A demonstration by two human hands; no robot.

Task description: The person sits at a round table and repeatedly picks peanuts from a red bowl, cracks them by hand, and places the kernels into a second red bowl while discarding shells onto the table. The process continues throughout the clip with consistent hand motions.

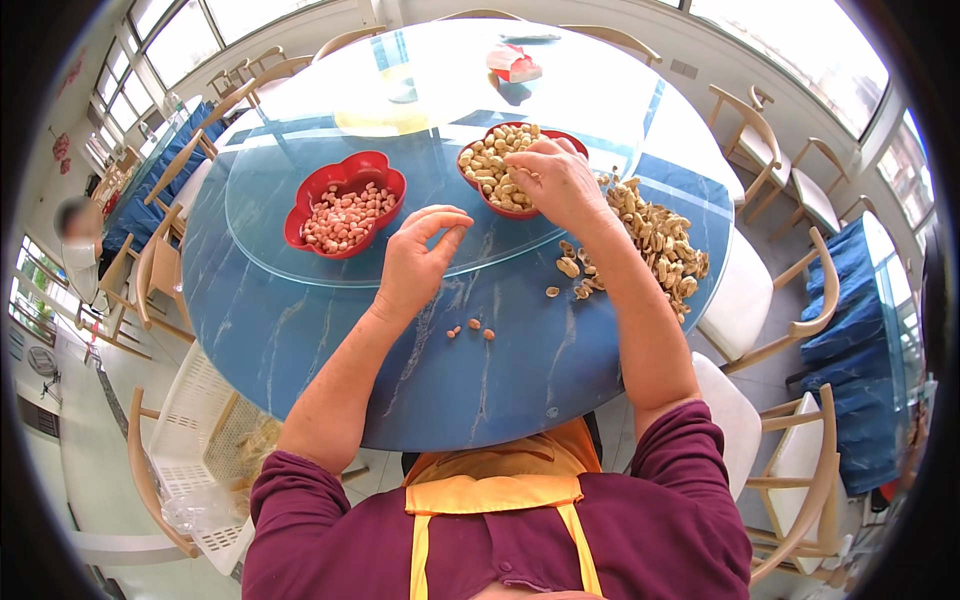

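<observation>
Head view: peanuts (485, 164) lie under right fingers (528, 160), grip unclear; left fingers (450, 218) pressed together.

Bare forearms (340, 385) cross the table edge (480, 436): left hand (415, 265), fingers curled; right hand (562, 190), farther in, fingers bent.

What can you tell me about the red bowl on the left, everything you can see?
The red bowl is flower-shaped, with a scalloped rim and glossy walls that look like plastic. It stands upright on the glass turntable, near its edge, left of the left hand, which appears not to touch it. Pinkish shelled peanuts lie inside, leaving bare wall on the far side.
</observation>
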